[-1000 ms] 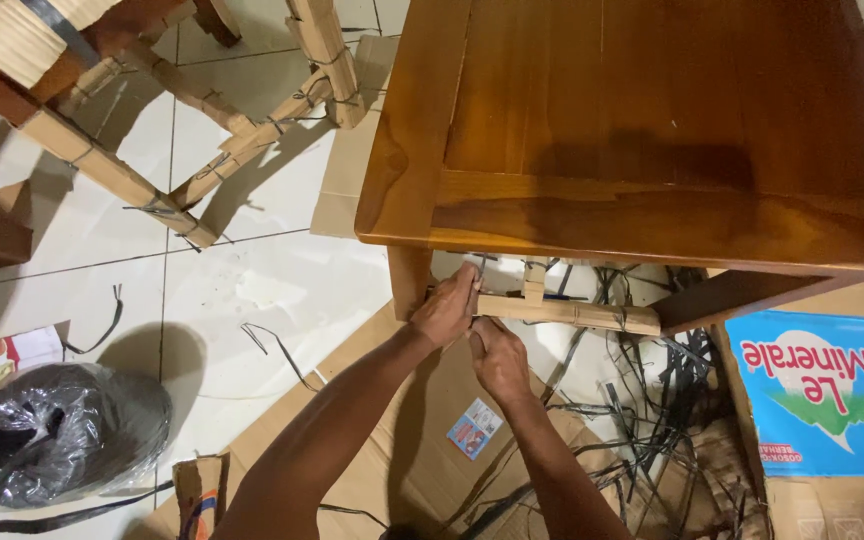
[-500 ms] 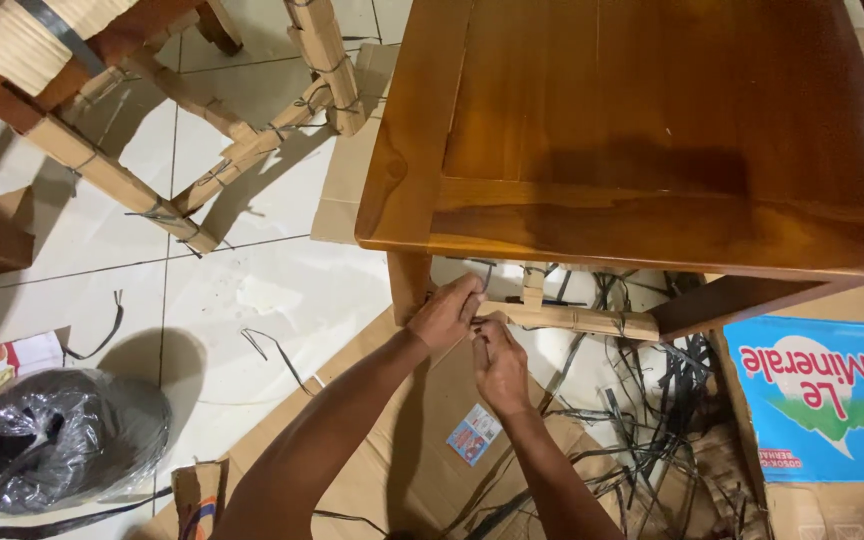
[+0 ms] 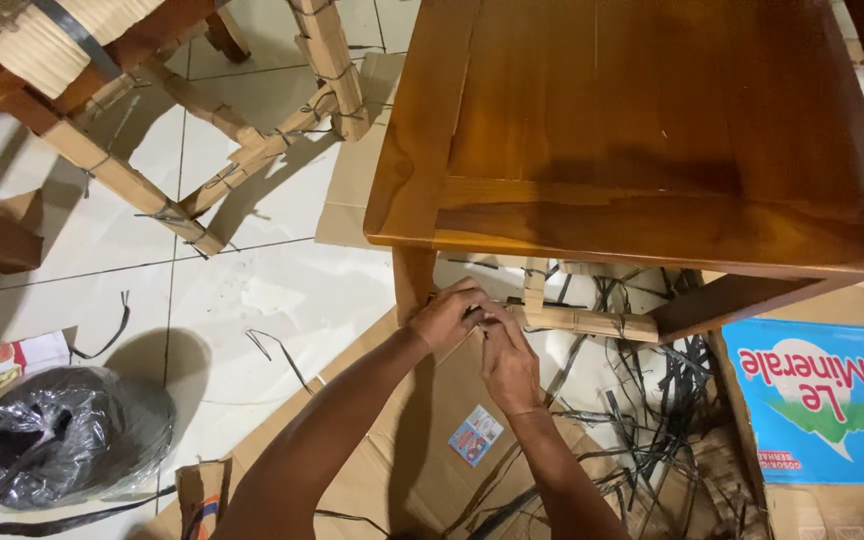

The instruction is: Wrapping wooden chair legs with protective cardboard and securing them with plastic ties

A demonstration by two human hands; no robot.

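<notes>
Seen from above, with the glossy brown wooden table (image 3: 652, 130) as landmark. Far left of the table, on the white tiled floor (image 3: 252, 290), sits a roll of black strapping in clear plastic wrap (image 3: 67, 435). Up and left of the table stands a second wooden piece, its legs padded with cardboard strips (image 3: 122, 175).

Just under the table's near edge, beside its left leg (image 3: 410, 280), a cardboard-wrapped wooden crossbar (image 3: 582, 322) runs to the right. The left hand (image 3: 447, 315) curls closed around the bar's left end by the leg. The right hand (image 3: 510, 365) touches it from below, fingers bent and pinched at the same end; whether they pinch a strap cannot be told. The bar looks stiff and fixed, its cardboard light, soft and easily crushed, so the padded end near the leg seems the surest place to hold.

Below the hands lie flattened brown cardboard sheets (image 3: 422, 470). Right of them is a tangle of loose black plastic straps (image 3: 652, 420), then a blue printed carton (image 3: 822, 400).
</notes>
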